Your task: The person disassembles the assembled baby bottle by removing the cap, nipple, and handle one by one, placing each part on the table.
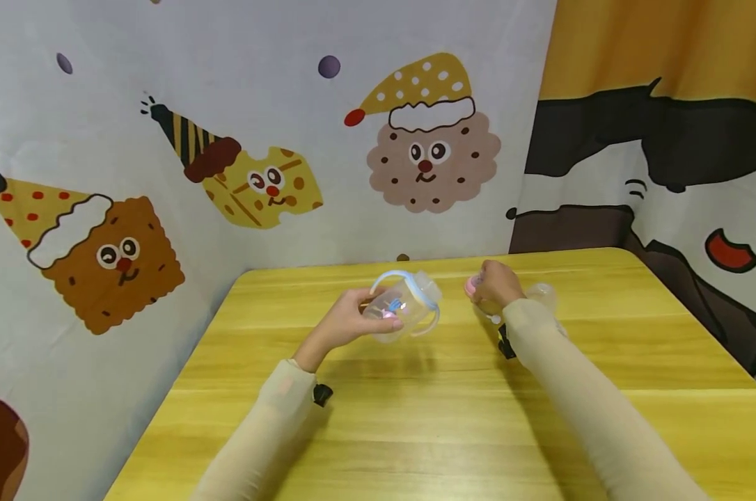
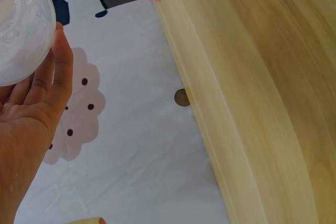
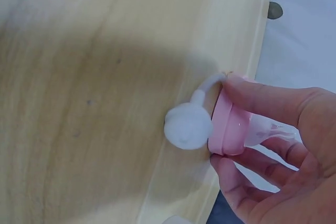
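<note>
My left hand (image 1: 347,321) grips a clear baby bottle (image 1: 387,313) with pale blue handles, fingers behind it and thumb across its front. The bottle leans to the right, its neck without a lid, above the table. In the left wrist view its round bottom (image 2: 23,32) faces the camera. My right hand (image 1: 498,284) pinches a pink bottle collar (image 3: 229,124) between thumb and fingers. A clear teat (image 3: 265,130) points from the collar toward the palm. Out of its other side comes a short straw ending in a white ball (image 3: 188,126). Collar and bottle are apart.
A clear dome-shaped cap (image 1: 543,293) stands on the wooden table (image 1: 415,417), partly hidden behind my right forearm. A cloth with cartoon figures (image 1: 278,83) hangs along the table's back edge and left side.
</note>
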Tool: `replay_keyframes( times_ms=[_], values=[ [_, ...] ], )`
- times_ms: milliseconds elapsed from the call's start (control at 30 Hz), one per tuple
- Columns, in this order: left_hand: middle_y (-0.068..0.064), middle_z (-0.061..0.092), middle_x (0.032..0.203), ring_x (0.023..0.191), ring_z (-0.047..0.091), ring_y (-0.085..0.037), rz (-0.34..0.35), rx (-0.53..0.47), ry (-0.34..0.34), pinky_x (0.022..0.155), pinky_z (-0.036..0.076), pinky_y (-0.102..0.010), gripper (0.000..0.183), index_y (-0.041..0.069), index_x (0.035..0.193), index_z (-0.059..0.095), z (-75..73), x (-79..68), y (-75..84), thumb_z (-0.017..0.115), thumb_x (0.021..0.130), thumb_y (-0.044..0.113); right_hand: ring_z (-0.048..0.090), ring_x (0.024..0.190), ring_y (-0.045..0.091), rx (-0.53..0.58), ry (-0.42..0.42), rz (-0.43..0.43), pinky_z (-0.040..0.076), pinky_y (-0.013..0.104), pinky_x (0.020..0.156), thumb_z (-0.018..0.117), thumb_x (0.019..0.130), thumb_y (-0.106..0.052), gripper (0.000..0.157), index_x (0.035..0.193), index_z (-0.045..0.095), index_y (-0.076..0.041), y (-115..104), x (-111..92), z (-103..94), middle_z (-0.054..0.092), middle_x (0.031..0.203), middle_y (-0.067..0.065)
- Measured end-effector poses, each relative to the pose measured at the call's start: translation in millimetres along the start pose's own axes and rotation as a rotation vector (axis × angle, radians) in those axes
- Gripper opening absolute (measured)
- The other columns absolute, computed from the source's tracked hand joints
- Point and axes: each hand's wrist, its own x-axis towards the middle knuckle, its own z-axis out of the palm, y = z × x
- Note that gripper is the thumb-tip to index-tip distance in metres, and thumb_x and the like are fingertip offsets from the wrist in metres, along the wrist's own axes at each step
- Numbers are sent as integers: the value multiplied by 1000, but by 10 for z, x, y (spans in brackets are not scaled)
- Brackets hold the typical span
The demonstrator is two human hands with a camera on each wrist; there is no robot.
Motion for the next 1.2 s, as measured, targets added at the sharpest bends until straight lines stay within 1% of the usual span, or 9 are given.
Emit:
replay_keyframes(
  times_ms=[167,300,433,567,767,867,1000,1100,1200],
  values=[
    [-10,66,117,92,69,-24,-10,-36,23,72,59,-39,55,14,128,63,4,-50,-21,81,80,36,53,95,36,-6,-18,15,45,49,87,81,67,-7,49,108,56,5,-16,3,15,60,105,21],
    [-7,67,114,92,68,-23,-31,-24,56,73,58,-39,54,18,128,63,-22,-84,-31,81,80,36,54,94,35,-16,-29,26,46,49,86,84,68,-10,49,106,57,3,-61,-9,30,61,105,21],
    [-8,66,114,92,68,-24,-48,-18,56,73,58,-38,53,19,127,63,-51,-103,-14,81,80,36,55,95,35,10,-39,40,46,48,87,84,69,-8,47,105,57,3,-95,-20,39,61,104,20],
    [-8,66,114,91,68,-24,-44,-13,58,73,58,-38,52,17,126,64,-72,-105,24,81,80,34,54,97,36,33,-42,34,45,49,89,83,69,-7,47,106,56,4,-112,-27,44,60,104,21],
    [-10,66,114,92,68,-26,-41,6,46,74,58,-39,56,11,126,64,-96,-81,81,81,79,36,53,94,34,22,-35,39,45,47,86,83,69,-7,45,102,54,2,-97,-24,51,58,100,19],
    [-10,66,115,94,68,-27,-40,11,46,74,58,-39,57,9,126,63,-122,-71,104,82,79,35,53,95,35,32,-52,49,46,47,87,83,70,-7,46,104,55,3,-92,-15,49,59,102,19],
    [-9,65,117,96,68,-26,-28,14,51,75,58,-39,58,7,127,62,-156,-47,123,81,79,34,54,101,38,26,-71,64,47,49,91,83,72,-8,52,113,54,5,-85,11,13,59,110,22],
    [-9,65,117,96,68,-24,-30,20,51,75,58,-39,56,10,126,63,-162,-32,136,81,79,35,54,105,40,4,-78,69,47,50,93,84,71,-8,58,119,53,6,-79,37,-28,59,114,24],
    [-10,66,114,94,68,-24,-34,22,54,74,59,-39,53,13,124,65,-161,-28,158,82,79,35,54,105,40,-7,-81,64,46,51,94,84,71,-7,59,119,53,6,-76,65,-57,58,114,25]
  ],
)
